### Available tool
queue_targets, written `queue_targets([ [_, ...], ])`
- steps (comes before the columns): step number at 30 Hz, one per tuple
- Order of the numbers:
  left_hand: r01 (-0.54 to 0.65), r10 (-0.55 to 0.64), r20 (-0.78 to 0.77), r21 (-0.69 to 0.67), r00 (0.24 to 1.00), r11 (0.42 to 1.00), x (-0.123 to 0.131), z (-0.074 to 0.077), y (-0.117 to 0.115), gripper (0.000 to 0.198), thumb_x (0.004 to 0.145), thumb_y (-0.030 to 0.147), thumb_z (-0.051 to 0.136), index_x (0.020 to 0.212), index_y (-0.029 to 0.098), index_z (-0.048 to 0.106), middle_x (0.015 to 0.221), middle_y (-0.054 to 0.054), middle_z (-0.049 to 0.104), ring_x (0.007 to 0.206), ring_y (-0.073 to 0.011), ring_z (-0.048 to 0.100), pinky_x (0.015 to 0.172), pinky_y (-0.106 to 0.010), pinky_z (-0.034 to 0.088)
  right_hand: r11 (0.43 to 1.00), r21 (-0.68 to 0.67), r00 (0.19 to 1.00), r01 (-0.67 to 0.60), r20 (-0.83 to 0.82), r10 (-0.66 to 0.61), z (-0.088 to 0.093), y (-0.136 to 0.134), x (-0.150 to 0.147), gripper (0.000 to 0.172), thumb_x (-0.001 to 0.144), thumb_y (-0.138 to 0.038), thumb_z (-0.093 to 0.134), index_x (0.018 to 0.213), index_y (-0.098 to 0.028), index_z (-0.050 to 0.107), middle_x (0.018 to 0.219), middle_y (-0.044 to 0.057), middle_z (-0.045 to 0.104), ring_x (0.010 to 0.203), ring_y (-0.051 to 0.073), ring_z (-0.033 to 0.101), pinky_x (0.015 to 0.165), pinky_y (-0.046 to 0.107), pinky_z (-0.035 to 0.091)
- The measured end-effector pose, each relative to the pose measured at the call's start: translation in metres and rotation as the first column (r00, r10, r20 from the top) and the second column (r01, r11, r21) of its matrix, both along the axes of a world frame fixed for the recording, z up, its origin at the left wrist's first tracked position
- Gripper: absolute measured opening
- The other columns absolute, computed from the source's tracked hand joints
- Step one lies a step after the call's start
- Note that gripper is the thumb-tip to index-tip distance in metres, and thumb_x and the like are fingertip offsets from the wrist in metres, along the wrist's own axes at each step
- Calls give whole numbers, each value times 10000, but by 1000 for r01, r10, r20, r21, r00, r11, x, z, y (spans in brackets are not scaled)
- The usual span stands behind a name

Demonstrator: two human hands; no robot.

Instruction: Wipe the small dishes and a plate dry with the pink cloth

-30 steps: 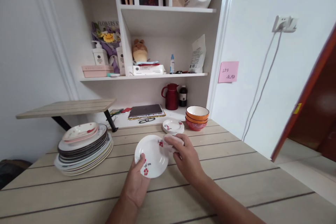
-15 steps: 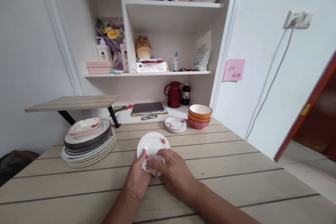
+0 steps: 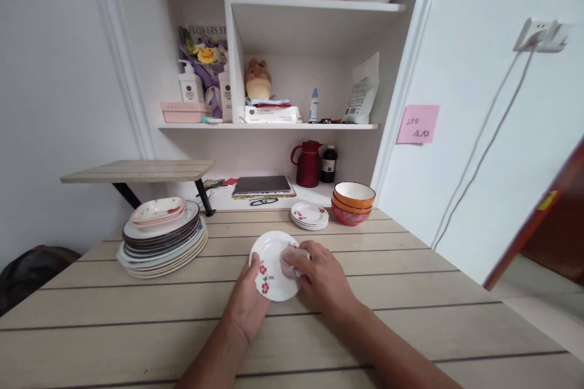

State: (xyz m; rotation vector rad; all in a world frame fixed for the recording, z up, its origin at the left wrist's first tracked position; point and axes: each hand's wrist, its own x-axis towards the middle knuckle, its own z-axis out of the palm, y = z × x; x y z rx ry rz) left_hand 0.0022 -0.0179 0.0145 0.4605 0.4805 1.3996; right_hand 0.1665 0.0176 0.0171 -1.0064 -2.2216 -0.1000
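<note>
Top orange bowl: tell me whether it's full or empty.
Empty. The top bowl of the orange stack shows only its bare white inside.

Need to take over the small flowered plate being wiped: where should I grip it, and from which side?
Probably the near-left rim of the small plate, as the left hand does now: thumb on top beside the red flowers, fingers beneath. The right hand presses a white wipe onto its right half, blocking that side.
</note>
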Motion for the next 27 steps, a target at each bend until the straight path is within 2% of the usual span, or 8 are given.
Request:
queue_targets([
  [4,4,-4,1,-18,1000,1000,-5,2,0,526,923,405,532,1359,111,509,1192,-169,687,1105,-289,639,1000,-432,449,977,-135,986,-167,-7,167,3,-13,-4,519,726,-48,550,1167,-301,654,1048,65,596,928,212,574,813,331,453],
  [8,132,-133,-40,-29,990,991,-2,2,-3,508,902,418,569,1293,94,576,1135,-171,709,1084,-301,649,983,-424,460,950,-136,960,-281,-33,279,5,-20,-12,569,748,-57,546,1239,-337,615,1113,58,584,966,210,570,841,340,454],
  [12,215,-216,-59,-30,975,976,5,-1,-6,542,873,493,588,1257,111,608,1106,-165,720,1063,-307,660,967,-426,470,983,-39,983,-177,-64,174,4,-12,-15,580,781,-59,543,1274,-360,594,1157,67,582,1026,229,548,872,362,423],
  [16,123,-125,-101,-24,987,992,10,-1,-6,507,881,444,600,1288,142,581,1118,-152,721,1066,-292,662,974,-428,469,1000,10,998,18,-59,-17,4,2,-6,511,816,-72,537,1231,-357,628,1125,72,606,982,232,546,828,357,392],
  [19,23,-24,-130,-9,991,1000,6,0,-4,486,876,358,630,1308,147,557,1135,-149,717,1073,-285,661,980,-429,471,997,-26,997,68,-28,-68,4,8,5,494,776,-63,555,1180,-328,658,1087,75,614,974,241,545,807,359,382],
  [21,-38,38,-124,3,992,999,2,0,-1,499,870,326,641,1324,149,538,1153,-149,710,1071,-283,663,977,-431,476,997,-69,1000,29,2,-29,4,6,9,474,741,-56,568,1124,-310,686,1055,75,618,960,239,555,806,362,386],
  [24,-102,103,-96,18,990,995,-4,-1,2,515,862,298,650,1338,150,521,1167,-148,705,1057,-276,669,965,-425,486,980,-138,989,-141,29,147,3,-3,5,430,725,-69,583,1070,-293,707,1010,65,627,936,222,569,815,350,408],
  [27,-45,45,-84,6,995,999,-5,-2,1,505,863,338,646,1315,136,546,1155,-152,707,1055,-279,669,958,-410,489,949,-146,959,-279,11,284,5,-14,-5,470,741,-80,578,1140,-308,678,1036,58,623,960,215,569,844,347,426],
])
